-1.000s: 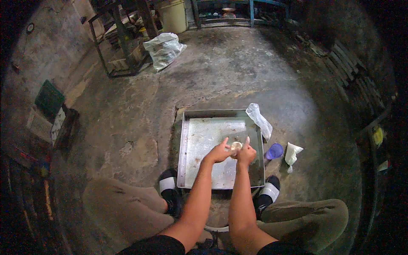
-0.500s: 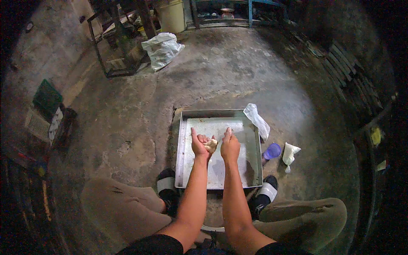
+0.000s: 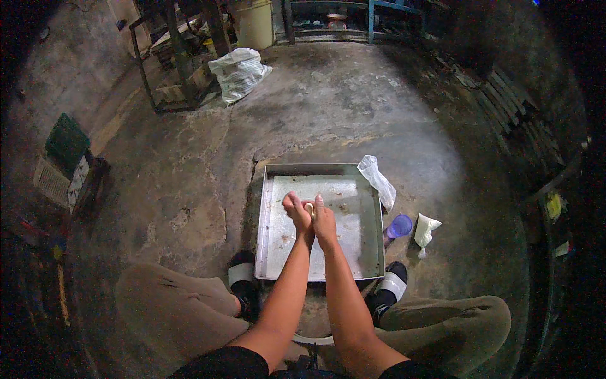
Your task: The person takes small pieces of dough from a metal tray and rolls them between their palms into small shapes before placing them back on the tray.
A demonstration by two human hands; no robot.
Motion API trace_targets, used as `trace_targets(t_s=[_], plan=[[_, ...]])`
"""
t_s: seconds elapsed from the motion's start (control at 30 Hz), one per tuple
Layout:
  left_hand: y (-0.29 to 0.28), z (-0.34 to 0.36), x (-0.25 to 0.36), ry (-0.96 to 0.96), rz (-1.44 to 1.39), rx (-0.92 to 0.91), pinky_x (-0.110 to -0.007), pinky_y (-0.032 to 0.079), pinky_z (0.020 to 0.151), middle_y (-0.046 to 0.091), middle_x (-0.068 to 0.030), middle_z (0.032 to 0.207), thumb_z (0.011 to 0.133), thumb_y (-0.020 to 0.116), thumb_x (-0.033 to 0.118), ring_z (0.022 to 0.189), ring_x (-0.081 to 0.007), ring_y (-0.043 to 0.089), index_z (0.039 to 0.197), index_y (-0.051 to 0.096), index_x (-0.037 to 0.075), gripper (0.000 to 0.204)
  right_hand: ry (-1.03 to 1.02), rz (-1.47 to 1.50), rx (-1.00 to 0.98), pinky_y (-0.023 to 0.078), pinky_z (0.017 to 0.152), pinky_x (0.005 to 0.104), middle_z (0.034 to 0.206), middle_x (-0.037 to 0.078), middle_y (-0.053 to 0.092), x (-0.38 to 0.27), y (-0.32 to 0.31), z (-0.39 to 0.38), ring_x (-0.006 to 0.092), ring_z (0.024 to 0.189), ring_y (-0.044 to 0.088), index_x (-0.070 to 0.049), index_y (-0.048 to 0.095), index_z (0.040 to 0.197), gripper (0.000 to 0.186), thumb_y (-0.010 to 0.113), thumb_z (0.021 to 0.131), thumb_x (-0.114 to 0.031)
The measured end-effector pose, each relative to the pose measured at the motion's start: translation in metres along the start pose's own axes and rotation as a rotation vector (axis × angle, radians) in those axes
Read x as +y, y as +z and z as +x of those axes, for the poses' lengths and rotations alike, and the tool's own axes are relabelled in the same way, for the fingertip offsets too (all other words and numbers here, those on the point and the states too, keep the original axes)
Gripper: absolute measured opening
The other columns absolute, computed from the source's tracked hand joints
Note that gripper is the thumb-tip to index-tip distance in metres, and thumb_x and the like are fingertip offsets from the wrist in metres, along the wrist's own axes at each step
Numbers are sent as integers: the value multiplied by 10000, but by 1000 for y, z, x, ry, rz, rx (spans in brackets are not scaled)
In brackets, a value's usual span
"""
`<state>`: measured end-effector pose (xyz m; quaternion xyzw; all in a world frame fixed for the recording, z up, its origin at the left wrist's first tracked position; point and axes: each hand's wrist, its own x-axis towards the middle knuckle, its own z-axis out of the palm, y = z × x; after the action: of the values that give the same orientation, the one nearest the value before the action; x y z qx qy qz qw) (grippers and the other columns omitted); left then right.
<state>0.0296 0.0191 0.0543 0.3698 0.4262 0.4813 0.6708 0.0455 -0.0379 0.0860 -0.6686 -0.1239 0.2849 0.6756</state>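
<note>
A small pale lump of dough [image 3: 309,208] shows between my hands, pressed from both sides over the middle of a shallow square metal tray [image 3: 278,249]. My left hand [image 3: 298,213] cups the lump with its fingers curled. My right hand [image 3: 324,223] lies against it with the thumb pointing up and the heel of the hand touching the left one. Much of the lump is hidden by the fingers. Small dark specks and smears mark the tray bottom.
A clear plastic bag [image 3: 379,181] hangs over the tray's far right corner. Right of the tray are a purple cup [image 3: 399,226] and a tied bag of white stuff [image 3: 427,228]. My feet flank its near corners. Farther off lies a white sack [image 3: 240,74] by a metal frame [image 3: 151,82].
My right hand has moved left and come against my left hand, closing the gap between them. The dough, more exposed in my left hand before, is now mostly covered.
</note>
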Motion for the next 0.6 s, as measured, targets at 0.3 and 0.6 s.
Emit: trace_targets(t_s=[0.3,0.6], plan=[[10,-31,-2,-18,232,-478,-282,431,799,541,-34,1074,973,392,537,935,-113,527,1139,516,91,492,155,88,448,399,448,307,511,23,499,0,-40,6,165,390,439,-84,507,520,692,388,944,-617],[19,-41,-1,398,518,-803,-318,409,986,572,-102,1240,899,643,373,1147,-197,532,1278,541,60,502,290,649,-102,494,811,396,1023,86,602,10,-85,27,223,911,593,-47,539,1146,671,336,935,-650]])
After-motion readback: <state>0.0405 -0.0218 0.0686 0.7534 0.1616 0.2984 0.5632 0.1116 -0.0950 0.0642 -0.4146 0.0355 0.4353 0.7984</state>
